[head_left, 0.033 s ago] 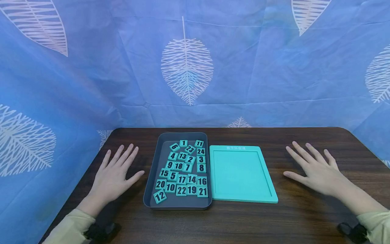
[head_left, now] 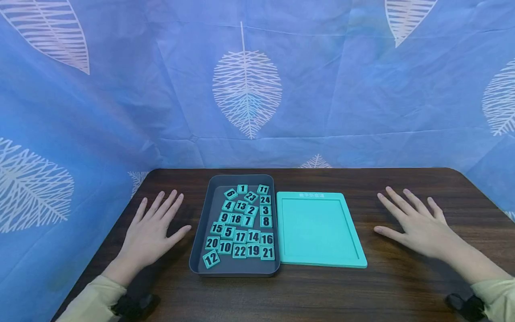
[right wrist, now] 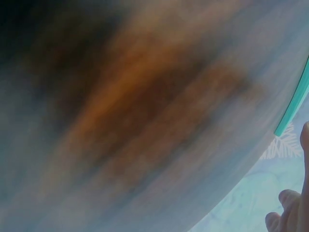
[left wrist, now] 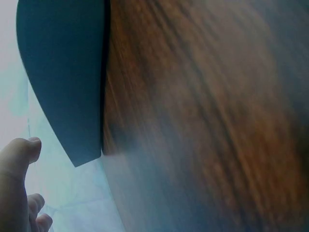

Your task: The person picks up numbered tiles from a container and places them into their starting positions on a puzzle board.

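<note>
My left hand (head_left: 149, 236) lies palm down at the left, fingers spread, holding nothing. To its right is a dark grey tray (head_left: 214, 197) of loose turquoise number tiles (head_left: 240, 236), their black numerals facing up. Against the tray's right side lies a flat turquoise board (head_left: 318, 230) with a raised rim and no tiles on it. Apart from the board on the right, my right hand (head_left: 418, 227) is also palm down with spread fingers and holds nothing. The left wrist view catches the tray's side wall (left wrist: 67, 77); the right wrist view catches the board's edge (right wrist: 292, 107).
Both hands are over a dark wood-grain table (head_left: 322, 295) with rounded far corners. Behind and to the left hangs a blue cloth (head_left: 181, 89) with white leaf prints. A dark strap (head_left: 134, 305) sits at the left wrist, another (head_left: 466, 306) at the right.
</note>
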### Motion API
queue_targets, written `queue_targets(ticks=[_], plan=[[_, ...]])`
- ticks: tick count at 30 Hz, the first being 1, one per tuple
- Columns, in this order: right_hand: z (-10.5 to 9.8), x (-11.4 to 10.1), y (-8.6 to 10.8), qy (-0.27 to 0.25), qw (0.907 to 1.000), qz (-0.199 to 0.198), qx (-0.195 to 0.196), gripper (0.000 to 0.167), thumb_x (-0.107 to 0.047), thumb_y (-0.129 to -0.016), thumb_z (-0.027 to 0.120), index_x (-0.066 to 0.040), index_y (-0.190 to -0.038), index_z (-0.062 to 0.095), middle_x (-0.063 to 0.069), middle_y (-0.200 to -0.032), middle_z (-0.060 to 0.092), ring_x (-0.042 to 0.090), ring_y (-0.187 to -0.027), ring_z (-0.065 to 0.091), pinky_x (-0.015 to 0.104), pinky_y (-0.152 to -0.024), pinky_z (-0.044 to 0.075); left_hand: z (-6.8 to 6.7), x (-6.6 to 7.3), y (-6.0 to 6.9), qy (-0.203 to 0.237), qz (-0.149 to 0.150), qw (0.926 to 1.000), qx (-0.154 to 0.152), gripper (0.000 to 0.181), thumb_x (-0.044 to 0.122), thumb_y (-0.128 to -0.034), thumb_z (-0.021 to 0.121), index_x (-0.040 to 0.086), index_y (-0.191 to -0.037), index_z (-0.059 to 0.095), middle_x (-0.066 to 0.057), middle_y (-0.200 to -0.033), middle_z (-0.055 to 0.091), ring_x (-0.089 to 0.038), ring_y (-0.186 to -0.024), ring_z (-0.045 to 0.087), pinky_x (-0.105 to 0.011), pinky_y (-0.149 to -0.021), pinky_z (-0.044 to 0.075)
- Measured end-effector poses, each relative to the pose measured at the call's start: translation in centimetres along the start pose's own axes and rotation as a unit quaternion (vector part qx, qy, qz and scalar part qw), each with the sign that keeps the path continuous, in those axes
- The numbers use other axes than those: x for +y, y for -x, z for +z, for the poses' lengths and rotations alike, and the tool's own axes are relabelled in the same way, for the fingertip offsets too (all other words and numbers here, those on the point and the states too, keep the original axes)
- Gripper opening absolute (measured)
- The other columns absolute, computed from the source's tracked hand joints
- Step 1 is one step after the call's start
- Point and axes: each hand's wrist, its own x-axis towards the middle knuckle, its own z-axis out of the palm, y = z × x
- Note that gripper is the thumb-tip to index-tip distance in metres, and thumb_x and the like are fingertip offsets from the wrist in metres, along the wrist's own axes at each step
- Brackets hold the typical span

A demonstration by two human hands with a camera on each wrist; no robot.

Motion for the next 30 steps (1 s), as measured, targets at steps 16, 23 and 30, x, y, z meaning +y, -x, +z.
queue_targets(ticks=[16, 23, 30], plan=[[-1.0, -1.6, -0.8, -0.025, 0.9986, -0.024, 0.039, 0.092, -0.055, -0.087, 0.062, -0.02, -0.155, 0.011, 0.0, -0.161, 0.001, 0.035, -0.143, 0.009, 0.07, -0.099, 0.012, -0.7, 1.7, 0.8, 0.14, -0.028, 0.9893, 0.027, 0.076, 0.048, -0.0956, 0.052, 0.018, -0.155, 0.015, -0.007, -0.158, 0.02, -0.028, -0.144, 0.015, -0.047, -0.114, -0.001], [-3.0, -6.0, -4.2, -0.091, 0.9899, -0.087, 0.065, 0.076, -0.027, -0.089, 0.069, -0.004, -0.149, 0.029, 0.015, -0.156, 0.02, 0.048, -0.129, 0.03, 0.064, -0.093, 0.032, -0.4, 5.0, 2.6, 0.298, -0.075, 0.9504, 0.049, 0.07, 0.035, -0.0979, 0.054, 0.018, -0.155, 0.016, -0.008, -0.158, 0.019, -0.03, -0.143, 0.017, -0.053, -0.112, 0.009], [-3.7, -11.1, -8.0, -0.139, 0.9829, -0.113, 0.043, 0.065, -0.021, -0.091, 0.067, -0.002, -0.145, 0.037, 0.02, -0.149, 0.032, 0.043, -0.132, 0.031, 0.058, -0.098, 0.035, 1.2, 6.7, 3.4, 0.382, -0.096, 0.9173, 0.06, 0.063, 0.025, -0.0992, 0.053, 0.023, -0.153, 0.022, -0.002, -0.158, 0.019, -0.03, -0.143, 0.016, -0.057, -0.111, 0.01]])
